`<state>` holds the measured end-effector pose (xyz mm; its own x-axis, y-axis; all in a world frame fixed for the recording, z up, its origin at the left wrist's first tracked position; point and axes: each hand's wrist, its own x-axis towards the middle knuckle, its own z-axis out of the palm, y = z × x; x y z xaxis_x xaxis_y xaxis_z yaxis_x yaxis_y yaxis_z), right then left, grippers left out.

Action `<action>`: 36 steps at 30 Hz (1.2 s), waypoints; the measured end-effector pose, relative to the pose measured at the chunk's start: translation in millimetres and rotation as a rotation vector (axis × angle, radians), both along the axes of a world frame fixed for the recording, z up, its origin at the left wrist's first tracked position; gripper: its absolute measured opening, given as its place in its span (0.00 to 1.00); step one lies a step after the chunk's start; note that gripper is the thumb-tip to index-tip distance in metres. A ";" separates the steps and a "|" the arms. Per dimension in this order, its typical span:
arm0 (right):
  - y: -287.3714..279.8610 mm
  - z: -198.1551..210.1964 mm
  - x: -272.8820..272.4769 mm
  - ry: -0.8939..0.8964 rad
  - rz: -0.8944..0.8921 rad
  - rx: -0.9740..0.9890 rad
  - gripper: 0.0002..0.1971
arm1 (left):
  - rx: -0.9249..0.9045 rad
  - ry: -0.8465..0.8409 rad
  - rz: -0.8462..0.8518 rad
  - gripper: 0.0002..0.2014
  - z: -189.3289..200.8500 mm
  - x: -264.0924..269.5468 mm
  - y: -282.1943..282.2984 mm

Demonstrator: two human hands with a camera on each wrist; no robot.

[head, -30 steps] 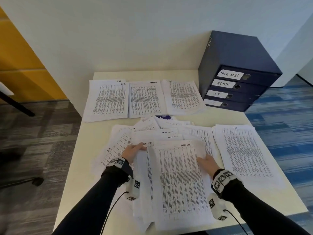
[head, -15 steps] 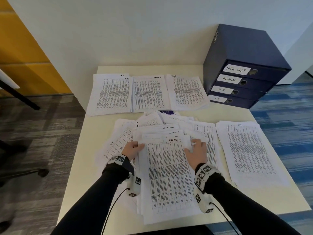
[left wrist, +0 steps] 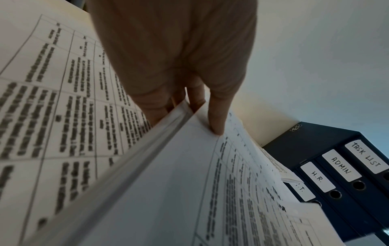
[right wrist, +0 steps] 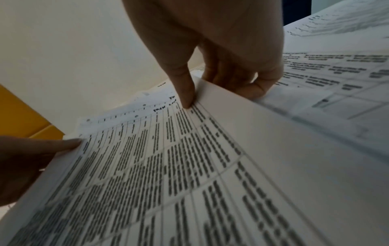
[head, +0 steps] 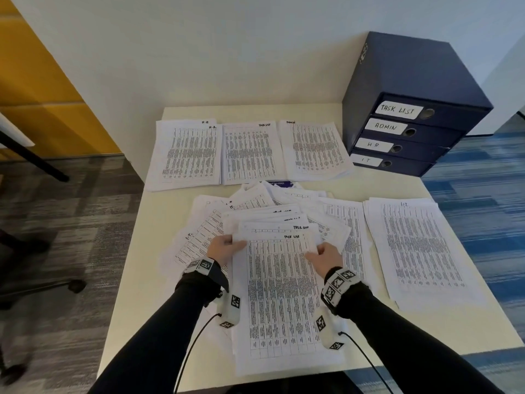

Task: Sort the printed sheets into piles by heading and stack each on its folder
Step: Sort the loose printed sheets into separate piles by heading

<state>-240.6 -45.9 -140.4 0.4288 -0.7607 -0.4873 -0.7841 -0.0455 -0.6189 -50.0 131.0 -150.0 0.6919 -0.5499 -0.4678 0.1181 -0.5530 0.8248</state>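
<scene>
Two hands hold the batch of sheets headed TASK LIST that I am working on: my left hand pinches its left edge near the top, thumb over the print and fingers tucked under, and my right hand pinches the right edge the same way, thumb pressed on the top sheet. The batch lies over the near part of the unsorted heap, which fans out at the middle of the tabletop. Beyond the heap sit three sorted piles in a row: the HR pile, the TASK LIST pile and the ADMIN pile; the IT pile lies right of the heap. Right of the ADMIN pile stands the stack of blue folders, labelled on their spines. My judgement is that I should square the batch's edges between both grips, lift it level so no loose sheet from the heap drags along, and set it down squarely on the TASK LIST pile.
</scene>
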 end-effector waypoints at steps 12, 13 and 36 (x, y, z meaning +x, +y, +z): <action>-17.8 2.6 -13.7 -0.005 -0.118 0.076 0.21 | 0.075 -0.169 -0.053 0.08 1.4 9.9 -14.6; -17.2 1.0 -10.5 0.005 -0.125 0.078 0.21 | 0.063 -0.175 -0.058 0.08 2.8 10.0 -13.1; -26.3 12.4 -35.2 0.043 0.184 -0.148 0.22 | 0.025 -0.183 0.063 0.17 -5.4 18.4 0.2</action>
